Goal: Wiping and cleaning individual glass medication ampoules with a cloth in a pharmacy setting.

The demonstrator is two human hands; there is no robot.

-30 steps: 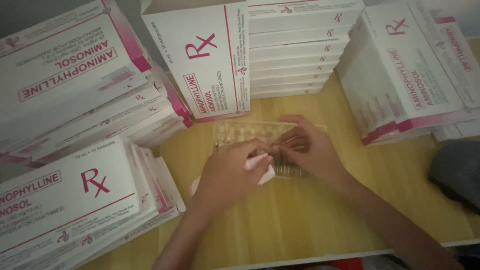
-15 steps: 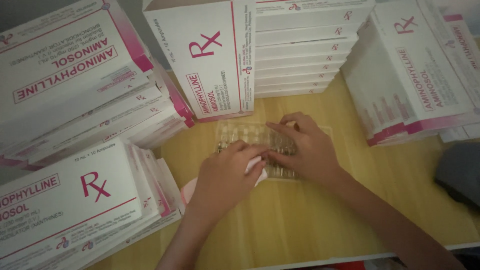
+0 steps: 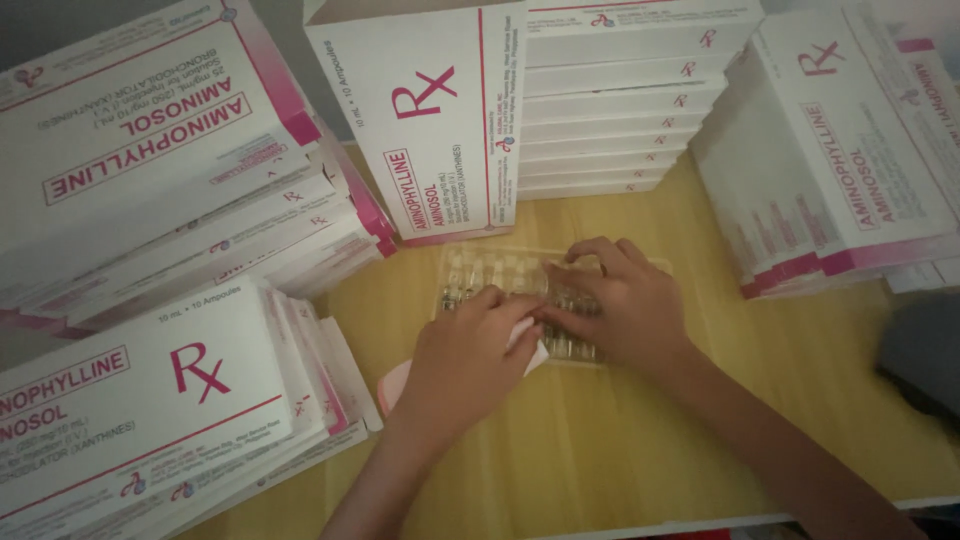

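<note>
A clear plastic tray (image 3: 480, 272) of glass ampoules lies on the yellow wooden table (image 3: 620, 440), just in front of an upright white-and-pink carton (image 3: 425, 120). My left hand (image 3: 465, 360) is closed on a small pinkish-white piece (image 3: 528, 340), a strip or label, at the tray's near left part. My right hand (image 3: 620, 310) lies flat on the tray's right half, fingers spread over the ampoules and fingertips close to my left hand. Most of the tray's right side is hidden under it.
Stacks of flat white-and-pink medicine cartons ring the tray: two leaning piles at the left (image 3: 150, 170) (image 3: 150, 400), a tall stack at the back (image 3: 620, 100), another at the right (image 3: 850, 150). A dark grey object (image 3: 925, 350) sits at the right edge.
My right hand went from pinching at the strip with my left hand to lying flat on the ampoules. My left hand moved slightly forward onto the tray. The view shifted a little.
</note>
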